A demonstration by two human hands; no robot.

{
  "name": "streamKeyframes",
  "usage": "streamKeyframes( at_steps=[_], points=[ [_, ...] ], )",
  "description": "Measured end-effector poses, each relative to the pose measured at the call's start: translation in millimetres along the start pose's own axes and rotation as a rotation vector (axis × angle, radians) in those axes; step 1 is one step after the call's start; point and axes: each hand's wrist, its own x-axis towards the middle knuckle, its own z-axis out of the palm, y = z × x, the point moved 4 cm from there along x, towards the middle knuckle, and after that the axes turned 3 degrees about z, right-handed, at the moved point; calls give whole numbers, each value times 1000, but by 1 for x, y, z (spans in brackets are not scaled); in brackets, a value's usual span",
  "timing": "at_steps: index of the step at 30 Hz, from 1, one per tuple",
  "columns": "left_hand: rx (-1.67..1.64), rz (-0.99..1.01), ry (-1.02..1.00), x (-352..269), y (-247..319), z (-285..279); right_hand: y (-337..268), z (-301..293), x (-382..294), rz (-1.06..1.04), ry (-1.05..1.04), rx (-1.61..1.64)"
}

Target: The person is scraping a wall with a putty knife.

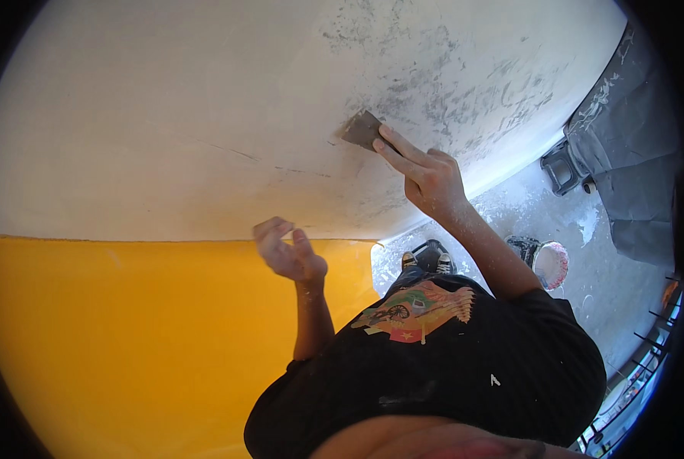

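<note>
My right hand [436, 178] grips a putty knife [363, 131]. Two of its fingers lie extended along the dark, flat blade; the handle is hidden in the palm. The blade's far edge meets the white wall [146, 115], just beside a field of grey smears and scuffs [433, 92]. My left hand [287, 249] is raised in front of the line where white wall meets yellow wall [146, 333]. It looks slightly blurred, with curled fingers, a gap to the thumb, and nothing visible in it. A thin dark scratch [227, 150] runs across the white surface between the hands' heights.
Below, my feet in sneakers [444, 263] stand on a small black stool [428, 255]. A stained bucket [550, 265] with whitish contents sits on the splattered floor [594, 310]. To the right are another dark plastic stool [563, 169] and a grey sheet [634, 172] draped over something.
</note>
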Motion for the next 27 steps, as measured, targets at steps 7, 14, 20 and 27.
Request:
streamKeyframes(
  at_steps=[7,14,20,27],
  points=[
    [49,-207,-185,-96,24,43,14,-15,-14,-13,-18,18],
    [26,-350,-409,-132,70,54,23,-47,-20,-39,-11,-16],
    [76,-455,-348,-140,68,51,33,-56,-33,9,-62,-20],
    [225,-949,-1089,-258,24,74,41,-61,-48,34,-81,-11]
  ],
)
